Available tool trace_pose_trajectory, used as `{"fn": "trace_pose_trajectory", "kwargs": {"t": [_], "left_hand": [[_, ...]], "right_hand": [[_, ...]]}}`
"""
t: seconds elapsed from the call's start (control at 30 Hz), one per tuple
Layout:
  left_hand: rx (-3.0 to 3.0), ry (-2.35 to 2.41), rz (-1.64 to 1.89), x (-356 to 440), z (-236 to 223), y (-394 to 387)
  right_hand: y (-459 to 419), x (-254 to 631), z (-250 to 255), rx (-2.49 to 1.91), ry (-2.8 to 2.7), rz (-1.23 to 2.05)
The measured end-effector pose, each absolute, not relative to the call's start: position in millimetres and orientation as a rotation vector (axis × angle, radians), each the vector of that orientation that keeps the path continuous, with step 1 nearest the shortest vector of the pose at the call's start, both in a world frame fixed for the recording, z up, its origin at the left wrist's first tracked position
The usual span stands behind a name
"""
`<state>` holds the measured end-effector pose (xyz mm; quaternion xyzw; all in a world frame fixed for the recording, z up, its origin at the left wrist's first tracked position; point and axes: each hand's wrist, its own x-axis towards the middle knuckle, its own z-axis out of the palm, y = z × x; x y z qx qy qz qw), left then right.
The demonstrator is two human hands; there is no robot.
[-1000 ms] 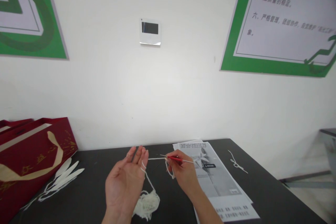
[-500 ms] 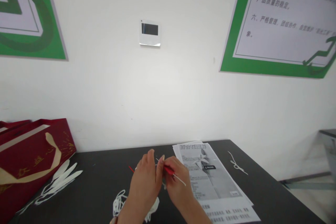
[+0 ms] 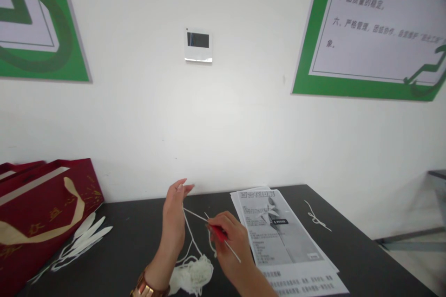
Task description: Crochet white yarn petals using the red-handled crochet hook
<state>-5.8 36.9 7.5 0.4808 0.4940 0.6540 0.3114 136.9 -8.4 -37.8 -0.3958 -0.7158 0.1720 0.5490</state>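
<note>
My right hand (image 3: 232,239) is closed around a crochet hook (image 3: 219,232) with a red grip; its thin pale shaft sticks out at both ends. My left hand (image 3: 175,211) is raised to the left of it, fingers curled, with white yarn (image 3: 195,214) running from it. One strand stretches to the hook and another drops toward a loose ball of white yarn (image 3: 197,273) on the black table (image 3: 132,222). A short yarn piece hangs by the right fingers. How the yarn is wound on the left fingers is partly hidden.
Printed sheets (image 3: 278,232) lie right of my right hand, with a knotted white cord (image 3: 315,219) beyond them. At the left stand dark red paper bags (image 3: 45,204), beside several white petal-shaped pieces (image 3: 81,239) with trailing ends. A white wall rises behind the table.
My hands were together over the hook; now they are apart. The left hand has moved up and left, drawing the yarn taut. The ball of yarn is now uncovered.
</note>
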Motion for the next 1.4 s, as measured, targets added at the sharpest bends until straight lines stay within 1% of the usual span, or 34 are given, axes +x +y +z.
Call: {"fn": "trace_pose_trajectory", "kwargs": {"t": [0.1, 0.33, 0.53, 0.6, 0.73, 0.83, 0.93, 1.03, 1.2, 1.3, 1.4], "left_hand": [[1.350, 1.329, 1.692, -7.8, 8.1, 33.4], [1.732, 1.215, 1.197, -3.4, -3.4, 11.5], [1.673, 1.108, 0.938, -16.4, -16.3, 26.0], [1.603, 1.030, 0.884, -20.5, -17.3, 27.2], [1.369, 0.825, 0.898, -22.6, -19.1, 20.7], [1.195, 0.719, 1.019, -17.9, -21.3, 16.5], [1.088, 0.673, 1.131, -7.7, -21.9, 12.8], [1.055, 0.680, 1.194, 4.7, -19.2, 7.4], [1.224, 0.678, 1.199, 10.6, -11.9, 6.1], [1.285, 0.635, 1.110, -1.0, -12.2, 10.3], [1.309, 0.609, 0.942, -16.2, -17.7, 12.3]], "right_hand": [[-9.4, 136.8, -36.4, -0.909, -1.708, 0.399], [-4.8, 143.2, -32.9, -0.917, -1.674, 0.314], [-1.6, 148.4, -33.4, -0.899, -1.650, 0.241], [-1.5, 149.7, -31.1, -0.884, -1.609, 0.282], [-1.9, 148.2, -27.3, -0.911, -1.406, 0.581], [-2.2, 144.3, -26.9, -0.932, -1.229, 0.825], [-2.1, 140.8, -26.4, -0.874, -1.136, 0.945], [-2.6, 139.4, -24.9, -0.831, -1.122, 0.922], [-5.9, 141.5, -21.8, -0.792, -1.207, 0.669], [-6.7, 144.7, -21.6, -0.799, -1.214, 0.624], [-5.1, 146.9, -23.8, -0.797, -1.216, 0.645]]}}
